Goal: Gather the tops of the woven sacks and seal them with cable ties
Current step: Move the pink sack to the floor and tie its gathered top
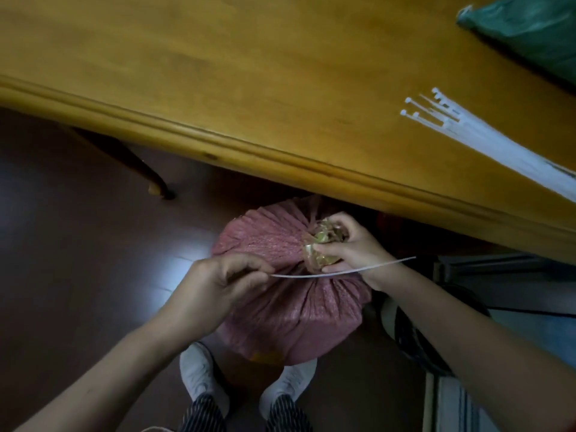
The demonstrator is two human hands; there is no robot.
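Pink woven plastic makes up the sack (pixel 280 322), which stands on the dark floor (pixel 78 244) just in front of the person's two white shoes (pixel 199 375), its far side tucked under the edge of the wooden tabletop (pixel 218 73). The sack is full and rounded. Its cloth is drawn into tight pleats that fan out from one spot near the upper right, and a small patch of yellow shows low on its near side.

At that spot the gathered top (pixel 324 244) bunches up, showing a crumpled golden-yellow inside. The right grip (pixel 352 244) is clamped round this bunch, with the fingers curled over it and the thumb pressed against its near side.

The left grip (pixel 218 285) is closed in a pinch on one end of a white cable tie (pixel 299 275). The tie stretches to the right in a shallow bow, lies across the sack just below the bunched top, and passes the right wrist. Its thin tip pokes out free beyond the wrist.

On the tabletop, well apart from the sack, lies a bundle of spare cable ties (pixel 467 132), white, with their square heads pointing left. A green bag (pixel 536 32) sits at the far right corner.
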